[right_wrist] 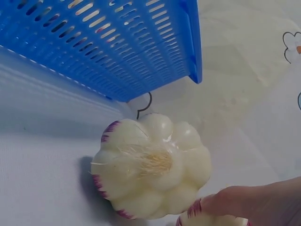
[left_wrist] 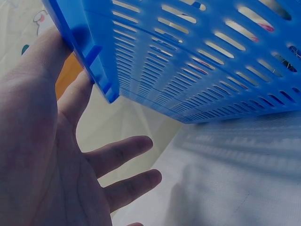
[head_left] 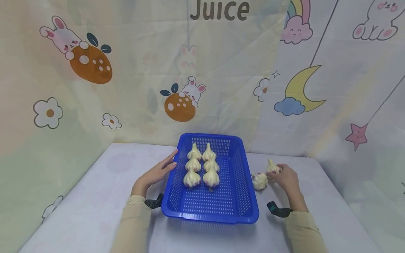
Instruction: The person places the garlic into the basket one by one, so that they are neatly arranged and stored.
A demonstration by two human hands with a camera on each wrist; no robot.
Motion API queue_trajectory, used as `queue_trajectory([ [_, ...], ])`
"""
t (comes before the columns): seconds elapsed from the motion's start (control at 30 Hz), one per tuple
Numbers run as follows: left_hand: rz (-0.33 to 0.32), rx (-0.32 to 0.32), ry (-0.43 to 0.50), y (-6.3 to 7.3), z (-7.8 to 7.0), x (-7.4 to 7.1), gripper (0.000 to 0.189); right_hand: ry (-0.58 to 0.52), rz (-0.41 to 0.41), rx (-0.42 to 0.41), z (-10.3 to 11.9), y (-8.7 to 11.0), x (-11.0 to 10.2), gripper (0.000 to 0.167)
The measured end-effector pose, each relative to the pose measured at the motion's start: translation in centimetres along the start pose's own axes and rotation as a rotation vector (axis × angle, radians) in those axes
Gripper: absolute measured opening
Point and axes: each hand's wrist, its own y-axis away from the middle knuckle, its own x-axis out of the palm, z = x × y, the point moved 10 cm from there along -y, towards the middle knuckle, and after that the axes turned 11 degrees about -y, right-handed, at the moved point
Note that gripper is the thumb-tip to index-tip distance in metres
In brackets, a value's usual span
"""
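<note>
A blue slotted plastic basket [head_left: 251,211] stands mid-table, with several white garlic bulbs [head_left: 192,179] in two rows in its left and middle part, stems up. My left hand [head_left: 158,172] touches the basket's left rim with its fingertips; the left wrist view shows the fingers [left_wrist: 127,150] spread and straight. To the right of the basket, my right hand [head_left: 286,177] grips a garlic bulb [head_left: 272,169] from its right side. Beside it a second bulb [right_wrist: 150,167] lies on its side, root end toward the right wrist camera, close to the basket's wall.
The basket rests on a white-covered table [head_left: 126,161]. Behind it hangs a cloth backdrop [head_left: 221,88] printed with cartoon rabbits, flowers and a moon. Dark wrist-worn devices [head_left: 278,210] sit at both wrists, the left one near the basket's front left corner.
</note>
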Motion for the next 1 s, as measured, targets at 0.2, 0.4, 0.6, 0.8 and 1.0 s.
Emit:
queue_trajectory([
  [0.2, 0.008, -0.001, 0.002, -0.1, 0.0, 0.0, 0.057, 0.003, -0.010, -0.001, -0.2, 0.1, -0.4, 0.073],
  [0.4, 0.006, -0.012, -0.002, -0.2, 0.3, 0.1, 0.057, -0.016, 0.003, 0.017, -0.7, 0.1, -0.4, 0.074],
  [0.6, 0.001, -0.018, -0.006, 0.0, 0.2, 0.0, 0.056, -0.066, -0.004, 0.032, -1.2, 0.2, -0.5, 0.073],
  [0.8, 0.009, -0.008, 0.001, 0.1, -0.1, 0.0, 0.057, -0.066, 0.000, 0.021, -1.1, 0.5, -0.8, 0.072],
  [1.0, 0.008, -0.002, 0.015, 0.0, -0.1, 0.1, 0.057, -0.055, 0.012, 0.033, -1.4, 0.5, -0.9, 0.073],
])
